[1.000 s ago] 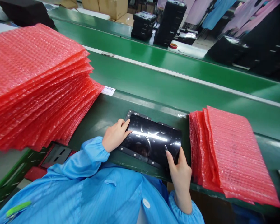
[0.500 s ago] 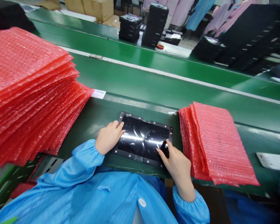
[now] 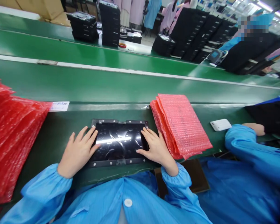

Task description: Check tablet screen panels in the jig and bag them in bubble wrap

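Note:
A glossy black display panel (image 3: 118, 141) in a dark frame with small tabs lies flat on the green conveyor belt (image 3: 140, 87). My left hand (image 3: 78, 152) rests on its left edge with the fingers spread. My right hand (image 3: 154, 147) lies over its right edge, fingers also apart. Just past my right hand sits a stack of red bubble-wrap bags (image 3: 180, 124), and its near corner is close to my fingers. A much taller stack of the same bags (image 3: 14, 133) stands to my left, beyond my left hand.
A white label (image 3: 59, 106) lies on the belt, and a white card (image 3: 220, 124) lies further right. A co-worker's blue sleeve (image 3: 247, 143) and hand (image 3: 254, 128) reach in from the right. Stacks of black panels (image 3: 108, 23) stand beyond a second belt.
The view has swung right, so everything sits further left. My right hand has moved from the panel's lower right corner to lie over its right edge. A co-worker's arm has come into view.

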Demonstrator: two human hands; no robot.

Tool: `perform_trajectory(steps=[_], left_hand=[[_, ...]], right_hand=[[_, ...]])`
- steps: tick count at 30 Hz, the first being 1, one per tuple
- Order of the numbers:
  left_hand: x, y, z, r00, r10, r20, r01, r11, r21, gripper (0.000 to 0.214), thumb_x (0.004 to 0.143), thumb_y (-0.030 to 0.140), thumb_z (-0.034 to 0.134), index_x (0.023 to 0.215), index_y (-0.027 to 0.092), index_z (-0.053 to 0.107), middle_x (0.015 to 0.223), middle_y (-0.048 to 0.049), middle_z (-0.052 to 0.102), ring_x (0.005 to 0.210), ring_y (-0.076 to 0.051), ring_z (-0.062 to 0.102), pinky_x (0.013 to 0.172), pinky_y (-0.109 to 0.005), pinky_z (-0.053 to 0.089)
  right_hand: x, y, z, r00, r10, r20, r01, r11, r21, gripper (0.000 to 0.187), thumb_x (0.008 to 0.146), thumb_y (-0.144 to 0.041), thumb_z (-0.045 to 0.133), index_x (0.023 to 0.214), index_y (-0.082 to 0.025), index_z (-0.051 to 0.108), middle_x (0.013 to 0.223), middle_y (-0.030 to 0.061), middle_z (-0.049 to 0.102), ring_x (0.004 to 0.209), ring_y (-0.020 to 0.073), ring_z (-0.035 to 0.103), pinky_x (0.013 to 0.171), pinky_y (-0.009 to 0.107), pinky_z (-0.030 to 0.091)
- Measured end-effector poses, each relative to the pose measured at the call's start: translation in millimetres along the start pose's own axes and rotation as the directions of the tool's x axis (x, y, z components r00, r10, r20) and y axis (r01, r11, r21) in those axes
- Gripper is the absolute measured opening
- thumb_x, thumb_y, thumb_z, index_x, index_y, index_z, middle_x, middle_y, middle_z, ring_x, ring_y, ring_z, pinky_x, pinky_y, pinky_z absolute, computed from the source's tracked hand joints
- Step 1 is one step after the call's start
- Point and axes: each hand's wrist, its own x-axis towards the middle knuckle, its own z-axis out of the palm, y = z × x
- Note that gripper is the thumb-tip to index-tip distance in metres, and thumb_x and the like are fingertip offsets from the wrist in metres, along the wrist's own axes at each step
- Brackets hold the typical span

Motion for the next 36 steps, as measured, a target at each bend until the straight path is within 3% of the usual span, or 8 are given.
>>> perform_trajectory(steps=[4, 13, 18, 22, 25, 29, 33, 36], left_hand=[[-8, -9, 14.0, 0.994, -0.003, 0.107, 0.016, 0.992, -0.123, 0.101, 0.077, 0.073, 0.049, 0.153, 0.013, 0.022, 0.159, -0.0148, 0.021, 0.145, -0.040, 0.018, 0.108, -0.066, 0.022], [-10, 0, 11.8, 0.991, -0.073, 0.109, 0.085, 0.991, -0.107, 0.086, 0.086, 0.068, 0.037, 0.152, 0.015, 0.025, 0.159, -0.0096, 0.021, 0.147, -0.035, 0.018, 0.110, -0.066, 0.021], [-10, 13, 20.9, 0.988, -0.153, 0.008, 0.153, 0.982, -0.108, 0.078, 0.091, 0.062, 0.030, 0.150, 0.011, 0.029, 0.158, -0.0120, 0.024, 0.145, -0.033, 0.023, 0.110, -0.065, 0.023], [-10, 15, 32.9, 0.962, -0.273, -0.024, 0.252, 0.916, -0.311, 0.075, 0.092, 0.058, 0.034, 0.152, 0.013, 0.025, 0.158, -0.0145, 0.025, 0.144, -0.030, 0.027, 0.115, -0.060, 0.019], [-5, 19, 30.4, 0.917, -0.397, -0.028, 0.300, 0.736, -0.607, 0.067, 0.094, 0.053, 0.033, 0.148, 0.014, 0.035, 0.157, -0.0127, 0.031, 0.145, -0.026, 0.026, 0.119, -0.051, 0.017], [0, 32, 2.2, 0.844, -0.532, 0.061, 0.241, 0.276, -0.930, 0.060, 0.090, 0.055, 0.044, 0.135, 0.016, 0.055, 0.144, -0.0104, 0.052, 0.139, -0.025, 0.038, 0.118, -0.041, 0.026], [1, 41, -33.6, 0.823, -0.499, 0.272, 0.210, -0.178, -0.961, 0.063, 0.080, 0.054, 0.062, 0.131, 0.018, 0.059, 0.130, -0.0120, 0.064, 0.129, -0.030, 0.052, 0.108, -0.045, 0.042], [2, 36, -49.1, 0.786, -0.476, 0.395, 0.195, -0.414, -0.889, 0.062, 0.073, 0.047, 0.074, 0.129, 0.023, 0.061, 0.126, -0.0097, 0.067, 0.121, -0.029, 0.059, 0.100, -0.041, 0.051]], right_hand=[[-2, -1, 0, 0.999, 0.022, 0.029, -0.020, 0.999, -0.046, 0.084, 0.078, -0.060, 0.066, 0.143, -0.015, 0.040, 0.151, 0.0172, 0.040, 0.138, 0.0357, 0.037, 0.107, 0.067, 0.024], [25, -34, -14, 0.991, 0.132, -0.008, -0.132, 0.981, -0.145, 0.073, 0.076, -0.055, 0.072, 0.132, -0.011, 0.054, 0.131, 0.0223, 0.060, 0.120, 0.0377, 0.054, 0.103, 0.062, 0.032], [63, -62, 10, 0.977, -0.162, -0.135, 0.151, 0.985, -0.089, 0.052, 0.085, -0.049, 0.065, 0.127, -0.020, 0.055, 0.135, 0.0160, 0.055, 0.126, 0.0323, 0.047, 0.102, 0.053, 0.038], [83, -71, 28, 0.961, -0.158, -0.228, 0.151, 0.987, -0.049, 0.030, 0.090, -0.043, 0.060, 0.104, -0.016, 0.061, 0.108, 0.0137, 0.062, 0.106, 0.0275, 0.056, 0.100, 0.047, 0.042], [84, -70, 25, 0.941, -0.133, -0.311, 0.132, 0.991, -0.024, 0.024, 0.094, -0.039, 0.053, 0.098, -0.017, 0.060, 0.103, 0.0111, 0.061, 0.102, 0.0258, 0.056, 0.107, 0.053, 0.032], [74, -64, 9, 0.833, -0.086, -0.547, 0.179, 0.977, 0.118, 0.021, 0.096, -0.038, 0.048, 0.094, -0.018, 0.056, 0.101, 0.0086, 0.064, 0.101, 0.0224, 0.058, 0.113, 0.055, 0.021], [57, -57, -11, 0.769, -0.008, -0.639, 0.213, 0.946, 0.244, 0.019, 0.098, -0.029, 0.044, 0.089, -0.022, 0.058, 0.106, 0.0060, 0.070, 0.111, 0.0218, 0.059, 0.115, 0.055, 0.015], [39, -48, -20, 0.740, 0.087, -0.667, 0.177, 0.931, 0.318, 0.019, 0.096, -0.025, 0.046, 0.086, -0.023, 0.062, 0.111, 0.0068, 0.070, 0.116, 0.0236, 0.058, 0.113, 0.054, 0.023]])
